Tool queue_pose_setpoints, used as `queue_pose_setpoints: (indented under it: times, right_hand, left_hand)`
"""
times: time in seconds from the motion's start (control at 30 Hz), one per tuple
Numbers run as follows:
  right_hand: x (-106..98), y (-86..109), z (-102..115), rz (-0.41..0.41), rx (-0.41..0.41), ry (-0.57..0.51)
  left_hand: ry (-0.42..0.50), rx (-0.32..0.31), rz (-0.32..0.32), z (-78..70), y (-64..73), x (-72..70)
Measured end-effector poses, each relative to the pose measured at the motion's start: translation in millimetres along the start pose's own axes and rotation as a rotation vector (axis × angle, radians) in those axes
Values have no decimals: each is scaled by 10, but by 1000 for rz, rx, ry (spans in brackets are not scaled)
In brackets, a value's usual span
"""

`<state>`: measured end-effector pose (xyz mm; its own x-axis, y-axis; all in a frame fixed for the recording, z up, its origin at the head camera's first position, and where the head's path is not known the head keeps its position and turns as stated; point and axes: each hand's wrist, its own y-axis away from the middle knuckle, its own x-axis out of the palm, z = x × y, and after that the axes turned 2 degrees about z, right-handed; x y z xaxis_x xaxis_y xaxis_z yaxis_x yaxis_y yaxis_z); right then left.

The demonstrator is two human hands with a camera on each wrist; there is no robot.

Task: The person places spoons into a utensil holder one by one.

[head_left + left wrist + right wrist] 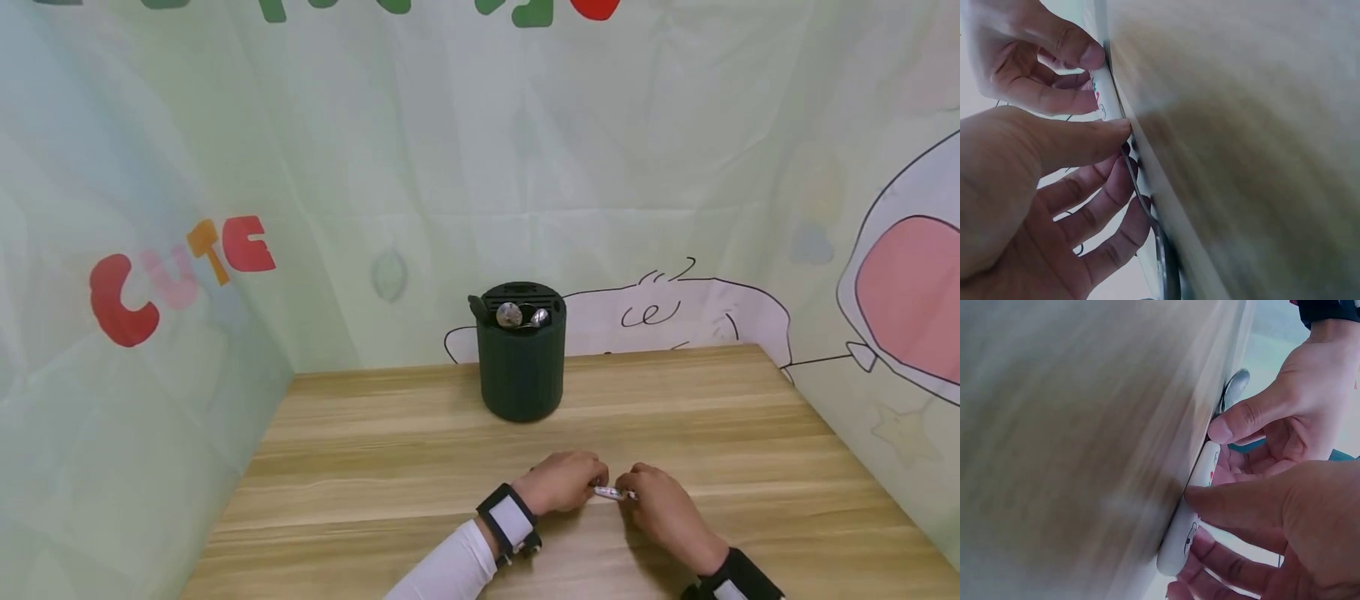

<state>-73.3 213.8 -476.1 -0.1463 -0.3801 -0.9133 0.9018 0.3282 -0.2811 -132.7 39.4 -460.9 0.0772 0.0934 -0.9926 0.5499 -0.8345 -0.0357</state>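
Together, both hands pinch a spoon at lower centre of the frame.
The spoon [615, 492], lying flat on the surface [360, 467], is pinched by the left hand [564, 482] and right hand [663, 508]; a dark holder [521, 367] is seen behind.

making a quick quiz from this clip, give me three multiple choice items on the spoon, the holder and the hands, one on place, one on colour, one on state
1. Where does the spoon lie?
A. on the table, between both hands
B. in the holder
C. on the floor

2. What colour is the holder?
A. white
B. dark green
C. red

3. How do the hands meet the spoon?
A. both flat, away from it
B. only one touches it
C. left hand and right hand both pinch it

Answers: 1 A, the head view shows it on the wood between the hands. 2 B, its wall is dark green. 3 C, both wrist views show a thumb and fingers round it.
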Motion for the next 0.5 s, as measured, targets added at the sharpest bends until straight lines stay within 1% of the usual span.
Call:
queue_pose_setpoints:
  times: [0.13,0.3,0.4,0.47,0.5]
  right_hand:
    - [-2,-14,20,3,-45,-19]
    - [6,-20,41,-7,-66,-47]
    - [14,-29,44,-21,-75,-45]
    - [12,-38,48,-46,-82,-48]
    - [11,-45,49,-65,-86,-48]
  left_hand:
    - [-12,21,-9,6,42,6]
    - [-51,39,-46,8,98,-16]
    - [-70,44,-74,14,125,-49]
    - [-75,34,-99,20,149,-97]
    - [-69,25,-122,26,166,-133]
